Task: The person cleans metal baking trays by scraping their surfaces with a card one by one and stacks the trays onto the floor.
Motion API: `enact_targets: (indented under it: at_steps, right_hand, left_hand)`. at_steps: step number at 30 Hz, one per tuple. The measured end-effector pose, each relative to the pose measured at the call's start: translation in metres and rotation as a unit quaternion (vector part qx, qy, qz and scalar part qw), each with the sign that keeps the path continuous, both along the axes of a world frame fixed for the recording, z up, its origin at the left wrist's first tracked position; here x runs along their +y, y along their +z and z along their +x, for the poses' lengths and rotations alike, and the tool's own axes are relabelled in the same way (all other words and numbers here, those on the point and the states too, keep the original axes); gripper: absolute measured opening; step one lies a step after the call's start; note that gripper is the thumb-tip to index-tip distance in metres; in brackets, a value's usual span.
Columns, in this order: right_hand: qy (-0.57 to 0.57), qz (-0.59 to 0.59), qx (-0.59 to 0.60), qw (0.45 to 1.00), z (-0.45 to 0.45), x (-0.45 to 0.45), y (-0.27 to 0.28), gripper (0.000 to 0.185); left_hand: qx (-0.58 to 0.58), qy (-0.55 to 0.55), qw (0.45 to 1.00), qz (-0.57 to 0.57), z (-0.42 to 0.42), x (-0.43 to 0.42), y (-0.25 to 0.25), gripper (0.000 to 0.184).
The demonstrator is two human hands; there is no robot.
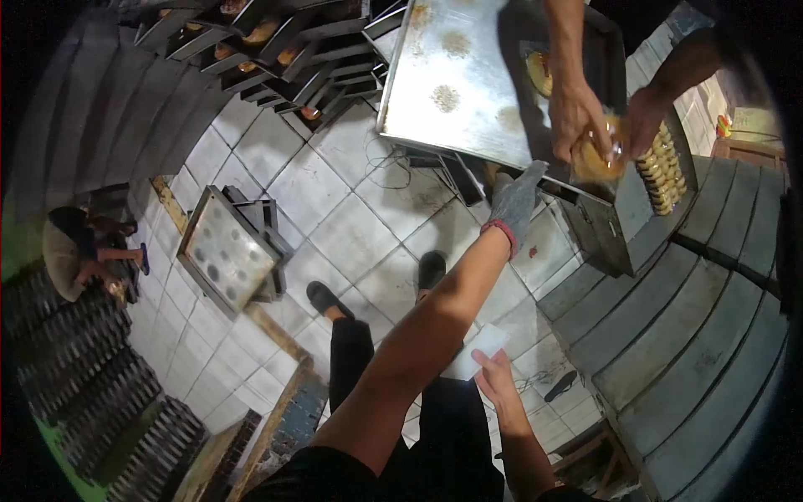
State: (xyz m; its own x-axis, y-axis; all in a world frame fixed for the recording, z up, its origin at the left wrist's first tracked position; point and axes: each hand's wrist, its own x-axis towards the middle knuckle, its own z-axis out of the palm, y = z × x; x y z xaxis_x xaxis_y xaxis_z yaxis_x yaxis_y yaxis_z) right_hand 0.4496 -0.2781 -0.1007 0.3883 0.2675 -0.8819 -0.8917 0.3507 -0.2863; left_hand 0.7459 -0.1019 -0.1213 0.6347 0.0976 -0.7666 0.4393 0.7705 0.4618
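My left hand (513,203), in a thin greyish see-through glove with a red band at the wrist, reaches to the near edge of the large metal tray (468,92). Its fingers look stretched out, with nothing visible in them. Lower down, my right hand (498,378) is bare and pinches white sheets (477,351), thumb on top; whether they are paper or plastic bags I cannot tell. Across the tray, a co-worker's two hands (579,125) hold a bread bun in clear wrap (600,155), blurred by motion. Another bun (538,74) lies on the tray.
Right of the tray, a box (686,197) holds rows of small glossy brown pieces. Grey slatted lids or panels (669,335) fill the right side. A stained tray (226,251) stands on the tiled floor. Racks with buns (259,33) are at upper left. Another person (75,251) crouches far left.
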Motion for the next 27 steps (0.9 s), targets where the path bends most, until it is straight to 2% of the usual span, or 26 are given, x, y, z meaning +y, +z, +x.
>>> enact_targets:
  at_steps: [1, 4, 6, 9, 11, 16, 18, 20, 21, 22, 23, 24, 26, 27]
  right_hand:
    - [-0.001, 0.009, 0.005, 1.000, 0.002, 0.000, 0.001, 0.045]
    - [-0.028, 0.001, -0.005, 1.000, 0.006, 0.005, 0.004, 0.035]
    - [-0.026, 0.005, -0.008, 1.000, 0.008, 0.004, 0.004, 0.036]
    - [-0.028, 0.015, -0.015, 0.999, 0.007, 0.002, 0.002, 0.037]
    - [-0.031, 0.017, -0.019, 0.999, 0.005, 0.000, -0.001, 0.037]
    - [-0.024, 0.004, 0.000, 1.000, 0.007, -0.002, 0.008, 0.037]
    - [0.026, 0.005, -0.022, 0.999, 0.004, -0.011, 0.011, 0.036]
    - [0.072, 0.005, -0.039, 0.997, 0.008, -0.020, 0.019, 0.036]
    - [0.212, 0.054, -0.036, 0.975, 0.018, -0.026, 0.031, 0.034]
    - [0.348, 0.103, -0.031, 0.931, 0.027, -0.026, 0.045, 0.033]
    - [0.436, 0.171, -0.059, 0.882, 0.040, -0.015, 0.061, 0.027]
    - [0.501, 0.220, -0.091, 0.832, 0.048, -0.003, 0.076, 0.028]
    - [0.549, 0.326, -0.152, 0.755, 0.048, 0.023, 0.094, 0.026]
    - [0.537, 0.380, -0.128, 0.742, 0.048, 0.044, 0.106, 0.025]
  left_hand:
    - [0.007, 0.010, 1.000, 0.024, 0.002, -0.003, -0.003, 0.061]
    - [0.009, 0.007, 0.998, 0.067, 0.001, -0.006, -0.001, 0.067]
    - [0.009, -0.012, 0.998, 0.060, 0.002, -0.008, 0.002, 0.070]
    - [0.000, 0.027, 0.999, 0.045, 0.004, -0.012, 0.004, 0.067]
    - [0.007, 0.037, 0.999, 0.028, 0.007, -0.015, 0.004, 0.059]
    - [0.024, 0.100, 0.994, 0.025, 0.018, -0.024, 0.000, 0.063]
    - [0.034, 0.139, 0.988, -0.057, 0.016, -0.015, 0.004, 0.062]
    - [-0.006, 0.149, 0.986, -0.078, -0.011, 0.022, 0.012, 0.045]
    - [-0.027, 0.144, 0.985, -0.092, -0.031, 0.047, 0.018, 0.036]
    - [-0.122, 0.149, 0.980, -0.059, -0.063, 0.078, 0.039, 0.024]
    - [-0.173, 0.152, 0.972, -0.046, -0.100, 0.109, 0.047, 0.027]
    - [-0.199, 0.160, 0.966, -0.050, -0.146, 0.135, 0.050, 0.030]
    - [-0.172, 0.192, 0.961, -0.101, -0.253, 0.171, 0.033, 0.037]
    - [-0.157, 0.214, 0.957, -0.118, -0.308, 0.185, 0.027, 0.040]
